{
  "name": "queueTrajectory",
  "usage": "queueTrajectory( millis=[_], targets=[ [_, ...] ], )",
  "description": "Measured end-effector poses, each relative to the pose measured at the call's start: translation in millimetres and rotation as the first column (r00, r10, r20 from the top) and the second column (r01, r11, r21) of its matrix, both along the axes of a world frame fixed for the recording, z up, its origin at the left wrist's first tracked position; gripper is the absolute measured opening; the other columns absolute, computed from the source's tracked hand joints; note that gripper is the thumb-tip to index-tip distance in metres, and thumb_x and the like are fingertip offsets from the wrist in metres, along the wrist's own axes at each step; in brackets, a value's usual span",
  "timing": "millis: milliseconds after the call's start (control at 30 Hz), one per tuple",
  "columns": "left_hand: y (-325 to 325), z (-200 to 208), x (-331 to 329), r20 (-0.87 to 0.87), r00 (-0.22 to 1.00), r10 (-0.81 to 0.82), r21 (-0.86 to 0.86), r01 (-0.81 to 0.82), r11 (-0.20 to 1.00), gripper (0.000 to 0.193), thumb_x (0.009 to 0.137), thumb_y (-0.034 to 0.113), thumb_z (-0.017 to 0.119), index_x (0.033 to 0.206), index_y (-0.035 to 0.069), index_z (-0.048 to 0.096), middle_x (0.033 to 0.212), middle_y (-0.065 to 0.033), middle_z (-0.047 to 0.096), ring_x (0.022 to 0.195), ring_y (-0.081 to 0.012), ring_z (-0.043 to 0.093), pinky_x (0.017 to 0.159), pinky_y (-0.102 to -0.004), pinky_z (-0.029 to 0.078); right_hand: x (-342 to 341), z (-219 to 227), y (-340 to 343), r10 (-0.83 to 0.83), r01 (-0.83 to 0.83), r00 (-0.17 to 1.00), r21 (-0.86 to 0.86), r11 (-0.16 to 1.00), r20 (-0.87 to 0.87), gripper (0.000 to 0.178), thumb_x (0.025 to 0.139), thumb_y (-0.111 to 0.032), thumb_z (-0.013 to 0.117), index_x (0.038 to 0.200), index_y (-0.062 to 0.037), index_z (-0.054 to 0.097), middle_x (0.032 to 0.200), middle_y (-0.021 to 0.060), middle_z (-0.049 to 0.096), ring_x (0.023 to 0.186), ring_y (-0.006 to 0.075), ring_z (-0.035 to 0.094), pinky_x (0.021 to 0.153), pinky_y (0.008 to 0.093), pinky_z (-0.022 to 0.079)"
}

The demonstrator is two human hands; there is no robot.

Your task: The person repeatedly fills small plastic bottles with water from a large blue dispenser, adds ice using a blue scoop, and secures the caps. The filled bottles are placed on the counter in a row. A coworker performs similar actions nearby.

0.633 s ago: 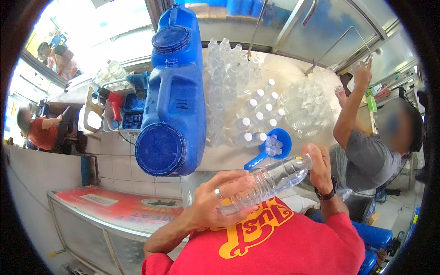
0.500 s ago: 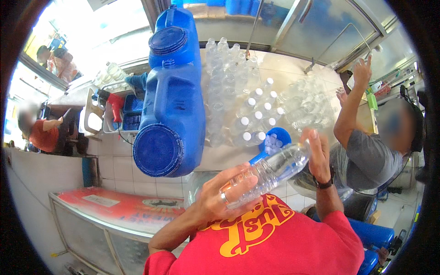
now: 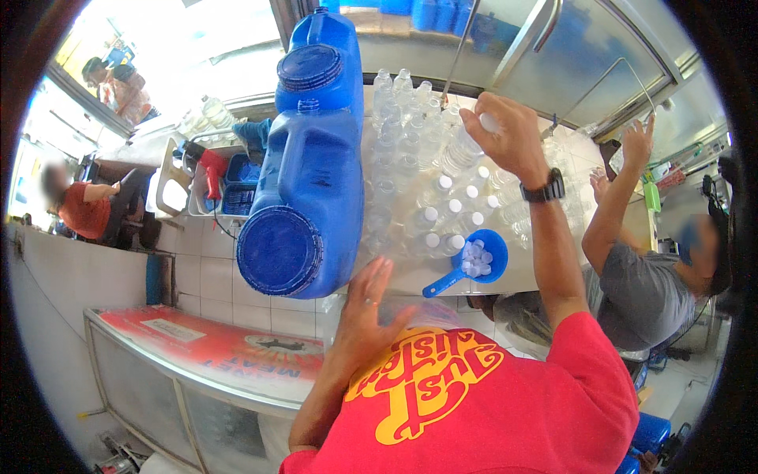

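Note:
My right hand (image 3: 509, 134) reaches over the far side of the table, fingers closed round the neck end of a clear plastic bottle (image 3: 459, 155); something white shows between the fingers. That bottle stands among the others, tilted a little. My left hand (image 3: 365, 312) is empty, fingers apart, near the table's front edge. Between my arms, several white-capped clear bottles (image 3: 452, 207) stand in a cluster. A blue dipper (image 3: 444, 283) in front of them holds loose white caps (image 3: 475, 258). Rows of bottles without caps (image 3: 387, 130) stand left of the cluster.
Large blue water jugs (image 3: 316, 178) stand at the table's left. Beyond them are a red heat gun (image 3: 212, 170) and a basket (image 3: 241, 189). A person in a grey shirt (image 3: 643, 296) works at the right, arm raised. A glass-sided freezer (image 3: 237, 387) stands at lower left.
Both my hands were round the bottle in front of my chest. My left hand has let go and drawn back; my right has carried the bottle away from me to the standing bottles.

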State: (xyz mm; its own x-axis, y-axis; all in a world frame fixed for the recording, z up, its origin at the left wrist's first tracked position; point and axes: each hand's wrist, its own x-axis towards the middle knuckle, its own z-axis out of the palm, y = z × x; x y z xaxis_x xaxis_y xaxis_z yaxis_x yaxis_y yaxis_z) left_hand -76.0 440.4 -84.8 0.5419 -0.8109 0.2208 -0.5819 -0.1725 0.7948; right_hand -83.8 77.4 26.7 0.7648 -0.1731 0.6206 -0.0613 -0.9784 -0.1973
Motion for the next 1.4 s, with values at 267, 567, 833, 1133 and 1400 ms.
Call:
queueTrajectory(
  millis=[267,567,833,1133,1400],
  targets=[
    [41,-33,-9,-0.131,0.978,0.161,-0.064,-0.17,0.983,0.042,0.092,0.019,0.081,0.124,0.002,0.059,0.127,-0.0217,0.067,0.117,-0.0428,0.063,0.1,-0.048,0.052,48,-122,-64,-0.054,0.067,0.956,0.036,0.997,-0.287,0.033,0.093,-0.042,0.074,0.095,-0.0089,0.068,0.082,0.0151,0.072,0.08,0.0377,0.07,0.072,0.0495,0.054],
    [18,-16,7,-0.125,0.99,0.062,-0.06,-0.07,0.996,0.016,0.097,0.013,0.073,0.097,-0.001,0.066,0.111,-0.02,0.071,0.101,-0.0386,0.069,0.087,-0.0436,0.056,40,-209,-55,-0.111,0.174,0.76,0.037,0.984,-0.641,0.043,0.09,-0.042,0.079,0.122,-0.014,0.071,0.111,0.0146,0.07,0.105,0.036,0.069,0.089,0.0523,0.05],
    [4,-13,15,-0.228,0.97,-0.079,-0.016,0.077,0.997,0.031,0.106,0.013,0.06,0.129,-0.005,0.07,0.127,-0.0256,0.073,0.115,-0.0395,0.073,0.099,-0.041,0.057,-57,-126,-10,-0.188,0.239,0.951,0.202,0.95,-0.244,0.04,0.095,-0.035,0.075,0.126,-0.0102,0.071,0.112,0.0117,0.072,0.102,0.0296,0.069,0.091,0.0464,0.048],
    [-8,-21,29,-0.426,0.86,-0.282,-0.12,0.255,0.959,0.044,0.111,0.017,0.049,0.147,-0.004,0.057,0.128,-0.0238,0.074,0.12,-0.0319,0.073,0.1,-0.0385,0.056,-188,-197,18,-0.195,0.507,0.808,0.486,0.712,-0.556,0.029,0.093,-0.026,0.074,0.109,-0.0011,0.075,0.095,0.0165,0.074,0.082,0.0324,0.072,0.078,0.0444,0.057],
    [-16,-21,35,-0.559,0.752,-0.349,-0.255,0.244,0.935,0.055,0.114,0.024,0.037,0.155,-0.013,0.039,0.123,-0.0263,0.074,0.116,-0.0341,0.073,0.103,-0.0448,0.058,-199,-335,33,-0.346,0.635,0.537,0.098,0.766,-0.77,0.025,0.088,-0.012,0.068,0.11,0.0003,0.072,0.12,0.0272,0.068,0.094,0.0429,0.073,0.086,0.0523,0.06]
  ],
)
